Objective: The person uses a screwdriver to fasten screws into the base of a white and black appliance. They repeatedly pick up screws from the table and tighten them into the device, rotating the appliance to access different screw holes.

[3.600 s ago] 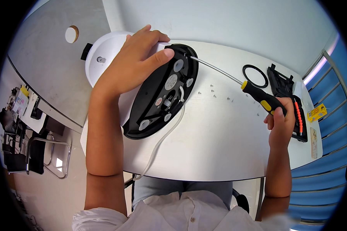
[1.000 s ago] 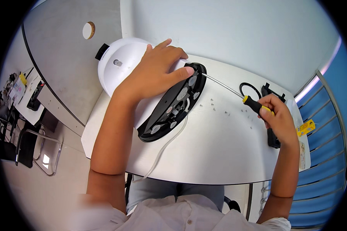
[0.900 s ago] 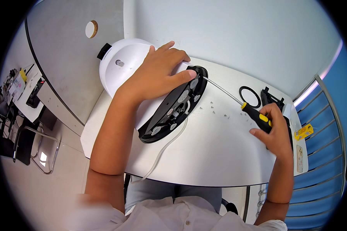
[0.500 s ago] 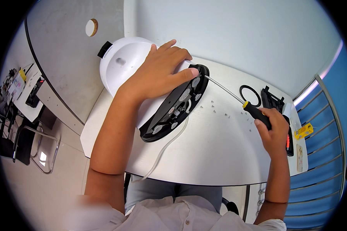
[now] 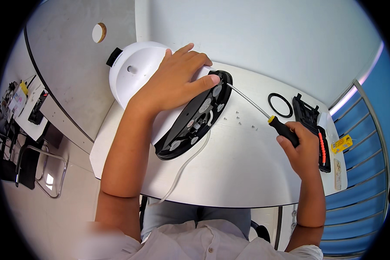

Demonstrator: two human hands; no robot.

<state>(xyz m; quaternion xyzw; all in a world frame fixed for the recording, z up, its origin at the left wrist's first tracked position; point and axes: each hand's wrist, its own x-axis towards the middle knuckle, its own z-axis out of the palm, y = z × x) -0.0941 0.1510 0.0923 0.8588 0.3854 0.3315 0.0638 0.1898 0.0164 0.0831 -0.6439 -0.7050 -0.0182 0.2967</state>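
Head-worn fisheye, looking down from close above left hand (image 5: pixel 173 84), right hand (image 5: pixel 302 149), table (image 5: pixel 242 173).

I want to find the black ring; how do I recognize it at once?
On the white table, look beyond the right hand, toward the wall. The black ring lies just left of the black case; unlike that boxy case, it is thin and round, and white table shows through its middle.
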